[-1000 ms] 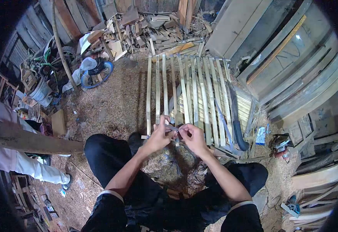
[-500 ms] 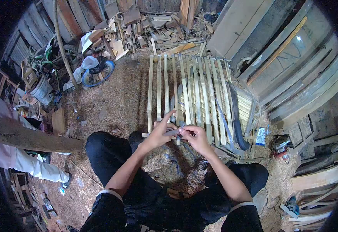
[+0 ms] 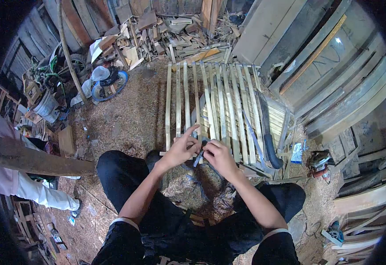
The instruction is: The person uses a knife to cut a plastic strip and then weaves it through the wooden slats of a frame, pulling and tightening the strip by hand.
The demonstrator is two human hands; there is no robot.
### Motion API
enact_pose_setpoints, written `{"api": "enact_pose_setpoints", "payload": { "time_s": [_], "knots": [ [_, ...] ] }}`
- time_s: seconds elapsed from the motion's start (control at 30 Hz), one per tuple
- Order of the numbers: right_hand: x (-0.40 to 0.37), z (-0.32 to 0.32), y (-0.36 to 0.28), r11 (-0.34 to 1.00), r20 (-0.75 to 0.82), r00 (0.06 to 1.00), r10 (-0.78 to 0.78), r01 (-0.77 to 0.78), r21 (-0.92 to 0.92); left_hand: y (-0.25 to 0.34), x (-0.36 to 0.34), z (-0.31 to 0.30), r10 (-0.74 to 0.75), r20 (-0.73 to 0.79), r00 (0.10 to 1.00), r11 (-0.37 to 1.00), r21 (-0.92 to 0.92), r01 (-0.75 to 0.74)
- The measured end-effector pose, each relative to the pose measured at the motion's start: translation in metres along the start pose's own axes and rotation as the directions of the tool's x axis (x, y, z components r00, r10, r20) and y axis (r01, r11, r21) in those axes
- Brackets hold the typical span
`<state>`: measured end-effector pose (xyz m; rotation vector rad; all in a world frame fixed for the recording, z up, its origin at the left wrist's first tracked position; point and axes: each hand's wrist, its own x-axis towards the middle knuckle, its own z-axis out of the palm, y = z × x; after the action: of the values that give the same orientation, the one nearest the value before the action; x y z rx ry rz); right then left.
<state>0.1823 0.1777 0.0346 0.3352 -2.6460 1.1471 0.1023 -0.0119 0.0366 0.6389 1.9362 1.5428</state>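
Observation:
My left hand (image 3: 182,149) and my right hand (image 3: 217,153) nearly meet at the near end of a row of pale wooden slats (image 3: 187,95). A thin greyish strip (image 3: 198,159) hangs between them, and the fingers of both hands pinch it close to the slat ends. The left index finger points up and away while the others close in. Beneath the right part of the row lies a stack of more slats (image 3: 274,121). A dark curved handle-like piece (image 3: 270,148) rests along the row's right side.
Wood scraps (image 3: 153,37) are heaped at the back. A blue-rimmed basin (image 3: 123,82) and a bucket (image 3: 47,106) stand left. Another person's pale-clad leg (image 3: 45,192) shows beside a wooden beam (image 3: 43,160). A red tool (image 3: 321,164) and long boards (image 3: 356,99) are at right.
My right hand has turned and moved slightly down, its fingers now curled beside the left. The strip, earlier across the left palm, now hangs down between the hands.

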Motion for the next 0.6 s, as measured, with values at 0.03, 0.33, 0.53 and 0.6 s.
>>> {"api": "enact_pose_setpoints", "payload": {
  "time_s": [0.03, 0.33, 0.53, 0.6],
  "knots": [
    [-0.002, 0.003, 0.003, 0.999, 0.028, 0.999, 0.036, -0.036, -0.008, -0.004, 0.002, 0.002, 0.000, 0.001, 1.000, 1.000, 0.002, 0.000],
    [-0.003, 0.013, 0.004, 0.997, -0.112, 0.992, -0.061, 0.056, -0.051, -0.005, 0.007, 0.002, 0.055, 0.007, 0.998, 0.989, 0.134, -0.055],
    [-0.002, 0.007, 0.002, 0.999, -0.108, 0.993, -0.038, 0.040, 0.014, -0.005, 0.008, -0.001, 0.134, -0.008, 0.991, 0.987, 0.096, -0.133],
    [-0.001, 0.006, 0.001, 0.988, -0.104, 0.994, 0.040, -0.023, 0.153, -0.003, 0.007, -0.002, 0.058, -0.093, 0.994, 0.990, 0.134, -0.046]
  ]
}}
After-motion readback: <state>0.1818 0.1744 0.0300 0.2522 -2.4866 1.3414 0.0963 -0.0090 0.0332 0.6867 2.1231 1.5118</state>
